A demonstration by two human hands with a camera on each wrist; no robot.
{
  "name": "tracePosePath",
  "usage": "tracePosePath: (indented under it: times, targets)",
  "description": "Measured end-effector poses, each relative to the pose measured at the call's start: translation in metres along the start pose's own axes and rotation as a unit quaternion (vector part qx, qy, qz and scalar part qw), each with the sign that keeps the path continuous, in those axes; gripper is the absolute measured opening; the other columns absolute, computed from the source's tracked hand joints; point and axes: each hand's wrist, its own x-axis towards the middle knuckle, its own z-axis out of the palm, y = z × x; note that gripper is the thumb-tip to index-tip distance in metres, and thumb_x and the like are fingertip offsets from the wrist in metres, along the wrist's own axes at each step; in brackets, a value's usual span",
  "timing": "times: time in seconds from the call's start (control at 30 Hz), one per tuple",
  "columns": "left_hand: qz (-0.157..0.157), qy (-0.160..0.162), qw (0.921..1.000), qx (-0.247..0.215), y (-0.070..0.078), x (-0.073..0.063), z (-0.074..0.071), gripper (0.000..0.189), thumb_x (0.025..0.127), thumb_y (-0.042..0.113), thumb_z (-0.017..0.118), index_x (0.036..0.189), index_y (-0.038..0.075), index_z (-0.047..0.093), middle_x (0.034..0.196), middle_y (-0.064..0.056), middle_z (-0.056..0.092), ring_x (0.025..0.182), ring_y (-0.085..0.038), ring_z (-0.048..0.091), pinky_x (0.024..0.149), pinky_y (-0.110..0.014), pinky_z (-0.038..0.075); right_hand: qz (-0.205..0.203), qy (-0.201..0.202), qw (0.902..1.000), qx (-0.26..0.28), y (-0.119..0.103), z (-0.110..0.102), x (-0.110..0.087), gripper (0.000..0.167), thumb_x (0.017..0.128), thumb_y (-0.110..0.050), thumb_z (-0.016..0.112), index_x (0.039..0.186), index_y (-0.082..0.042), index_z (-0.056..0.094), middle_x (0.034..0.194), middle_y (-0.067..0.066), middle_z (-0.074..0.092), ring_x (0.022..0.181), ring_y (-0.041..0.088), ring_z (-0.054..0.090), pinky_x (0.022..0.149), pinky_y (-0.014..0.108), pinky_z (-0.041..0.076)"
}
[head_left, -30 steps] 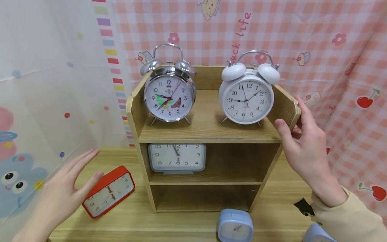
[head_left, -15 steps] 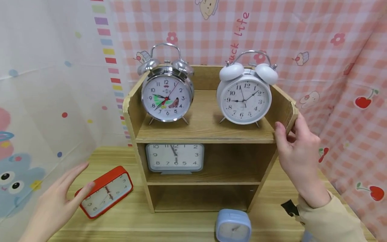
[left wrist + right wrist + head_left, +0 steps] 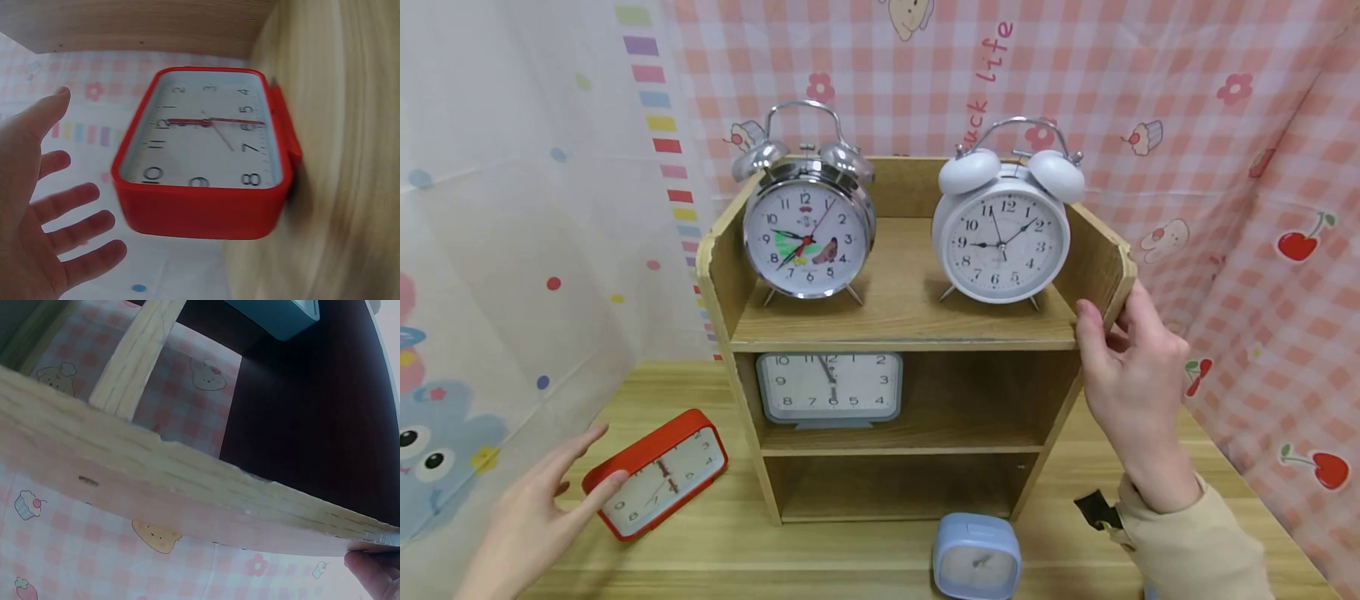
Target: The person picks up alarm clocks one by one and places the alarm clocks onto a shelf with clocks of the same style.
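In the head view a wooden shelf (image 3: 895,342) stands on the table. My right hand (image 3: 1138,383) grips its right side panel (image 3: 1093,262), thumb at the front edge and fingers round the outer side. In the right wrist view only some fingertips (image 3: 375,572) show against the panel. My left hand (image 3: 538,508) is beside a red alarm clock (image 3: 658,475) tilted in the head view. Its fingers are spread and apart from the clock in the left wrist view. A silver twin-bell clock (image 3: 808,237) and a white twin-bell clock (image 3: 1002,242) stand on the top shelf.
A grey rectangular clock (image 3: 831,387) sits at the left of the middle shelf. On the table (image 3: 850,558), a small blue clock (image 3: 977,557) stands before the shelf's right part. Patterned curtains (image 3: 880,75) hang behind and at both sides.
My right hand has moved slightly left, its fingers dropping lower and closing on the shelf's side panel. My left hand has moved down and left. The clocks keep their places.
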Motion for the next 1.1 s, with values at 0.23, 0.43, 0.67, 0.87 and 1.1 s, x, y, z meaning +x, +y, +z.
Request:
tracePosePath:
  times: [0.23, 0.43, 0.67, 0.87, 1.1]
  targets:
    - [0.004, -0.008, 1.0000, 0.000, -0.004, 0.002, 0.009, 0.073, 0.094, 0.038, 0.079, 0.155, 0.011, 0.050, 0.146, -0.030, 0.059, 0.121, -0.049, 0.057, 0.081, -0.028, 0.055, 0.002, 0.005, 1.0000, 0.006, 0.000, 0.002, -0.001, 0.029, 0.102, -0.009, 0.064, 0.119, 0.014, 0.066, 0.097, 0.034, 0.075, 0.085, -0.028, 0.057, 0.076, -0.003, 0.047]
    - [0.007, -0.009, 0.9999, 0.008, -0.002, 0.005, 0.017, 0.074, 0.092, 0.039, 0.081, 0.152, 0.007, 0.052, 0.145, -0.033, 0.058, 0.124, -0.055, 0.055, 0.090, -0.071, 0.046, 0.008, 0.020, 0.9997, 0.012, -0.002, 0.004, -0.002, 0.027, 0.101, -0.009, 0.064, 0.116, 0.014, 0.067, 0.089, 0.033, 0.074, 0.079, -0.027, 0.057, 0.075, -0.002, 0.048]
    - [0.016, -0.018, 0.9993, 0.028, 0.003, 0.012, 0.020, 0.075, 0.091, 0.044, 0.081, 0.151, 0.009, 0.054, 0.142, -0.032, 0.061, 0.121, -0.053, 0.058, 0.087, -0.073, 0.047, 0.014, 0.017, 0.9997, 0.014, -0.001, 0.003, -0.003, 0.029, 0.101, -0.011, 0.064, 0.116, 0.014, 0.067, 0.093, 0.034, 0.075, 0.080, -0.027, 0.058, 0.075, -0.002, 0.048]
    - [0.013, -0.044, 0.9980, 0.042, 0.004, 0.015, 0.022, 0.076, 0.092, 0.051, 0.078, 0.152, 0.012, 0.054, 0.145, -0.031, 0.060, 0.123, -0.053, 0.058, 0.086, -0.074, 0.047, 0.019, 0.023, 0.9994, 0.019, 0.002, 0.004, -0.003, 0.028, 0.101, -0.011, 0.065, 0.113, 0.014, 0.068, 0.090, 0.004, 0.079, 0.079, -0.025, 0.058, 0.074, -0.001, 0.049]
    - [0.012, -0.068, 0.9962, 0.052, 0.007, 0.021, 0.024, 0.076, 0.093, 0.054, 0.075, 0.151, 0.010, 0.055, 0.142, -0.031, 0.063, 0.123, -0.053, 0.061, 0.078, -0.072, 0.050, 0.016, 0.023, 0.9995, 0.016, 0.000, 0.005, -0.003, 0.027, 0.102, -0.010, 0.064, 0.113, 0.014, 0.067, 0.092, 0.032, 0.074, 0.080, -0.025, 0.058, 0.075, -0.001, 0.049]
